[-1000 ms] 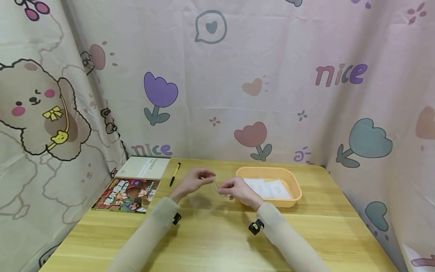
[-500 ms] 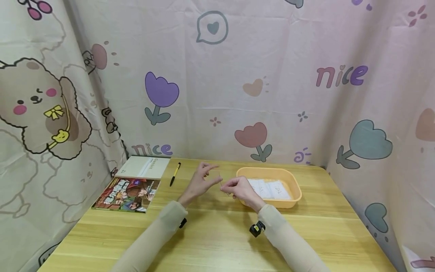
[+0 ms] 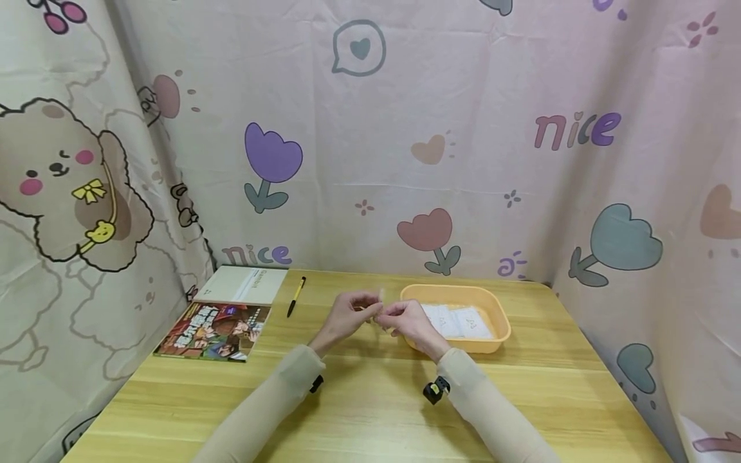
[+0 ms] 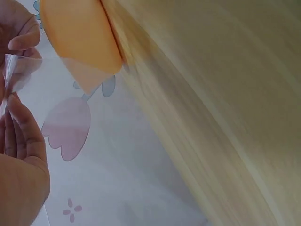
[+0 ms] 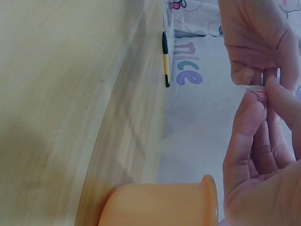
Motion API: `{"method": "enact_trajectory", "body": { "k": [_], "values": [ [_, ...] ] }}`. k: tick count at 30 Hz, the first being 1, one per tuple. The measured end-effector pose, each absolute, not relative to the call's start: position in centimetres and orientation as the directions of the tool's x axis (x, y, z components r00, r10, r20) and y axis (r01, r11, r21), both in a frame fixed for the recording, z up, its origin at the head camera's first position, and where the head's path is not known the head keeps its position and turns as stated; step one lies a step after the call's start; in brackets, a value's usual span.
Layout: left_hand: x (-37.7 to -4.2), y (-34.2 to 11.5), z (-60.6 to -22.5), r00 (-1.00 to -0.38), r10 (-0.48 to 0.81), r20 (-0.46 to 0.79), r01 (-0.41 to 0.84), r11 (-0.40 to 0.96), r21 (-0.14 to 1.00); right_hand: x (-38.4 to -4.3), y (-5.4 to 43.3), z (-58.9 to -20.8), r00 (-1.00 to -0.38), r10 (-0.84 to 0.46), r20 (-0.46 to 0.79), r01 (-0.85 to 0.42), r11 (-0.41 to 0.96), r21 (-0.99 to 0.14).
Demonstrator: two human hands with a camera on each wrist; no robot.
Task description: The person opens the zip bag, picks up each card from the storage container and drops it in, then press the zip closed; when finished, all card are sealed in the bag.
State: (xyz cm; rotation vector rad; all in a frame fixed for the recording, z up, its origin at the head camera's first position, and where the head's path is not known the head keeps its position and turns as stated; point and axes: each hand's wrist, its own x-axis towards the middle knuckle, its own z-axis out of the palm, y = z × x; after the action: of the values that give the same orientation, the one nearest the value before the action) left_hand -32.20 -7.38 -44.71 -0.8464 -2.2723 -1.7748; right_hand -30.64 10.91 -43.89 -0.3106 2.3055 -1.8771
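A small clear plastic bag [image 4: 23, 70] is held up between both hands above the table, its film so transparent that the curtain and tub show through it. My right hand [image 3: 412, 321] pinches one edge between thumb and forefinger; a bit of red shows at that pinch in the right wrist view. Facing it, my left hand [image 3: 347, 318] grips the bag's bunched edge with its fingertips, close against the right fingers. In the left wrist view the left hand [image 4: 23, 165] is below and the right hand [image 4: 19, 28] above, with the film fanning out to the right.
An orange tub [image 3: 499, 315] with several white packets [image 3: 471, 323] stands just right of the hands. At the left lie a pale notebook [image 3: 240, 285], a colourful comic book [image 3: 214, 331] and a yellow-black pen [image 3: 296, 297]. A printed curtain [image 3: 347, 161] hangs behind the wooden table [image 3: 370, 399].
My left hand let go, spread its fingers half a second ago, then moved in to grip the bag again closer to the right hand. The right hand has stayed nearly in place, still pinching.
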Motion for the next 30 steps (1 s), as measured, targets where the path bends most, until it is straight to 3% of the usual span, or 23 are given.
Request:
{"method": "enact_trajectory", "body": {
  "k": [11, 22, 30],
  "values": [
    [-31.96, -7.41, -44.28, -0.87, 0.357, 0.341, 0.419, 0.169, 0.892, -30.74, 11.39, -44.14, -0.945, -0.326, -0.01, -0.036, 0.134, -0.99],
    [-32.03, -6.85, -44.3, -0.869, 0.335, 0.364, 0.44, 0.187, 0.878, -30.63, 11.24, -44.13, -0.944, -0.316, 0.099, -0.166, 0.193, -0.967],
    [-32.0, -6.61, -44.36, -0.88, 0.277, 0.387, 0.418, 0.063, 0.906, -30.13, 11.02, -43.49, -0.963, -0.251, 0.103, -0.119, 0.051, -0.992]
  ]
}}
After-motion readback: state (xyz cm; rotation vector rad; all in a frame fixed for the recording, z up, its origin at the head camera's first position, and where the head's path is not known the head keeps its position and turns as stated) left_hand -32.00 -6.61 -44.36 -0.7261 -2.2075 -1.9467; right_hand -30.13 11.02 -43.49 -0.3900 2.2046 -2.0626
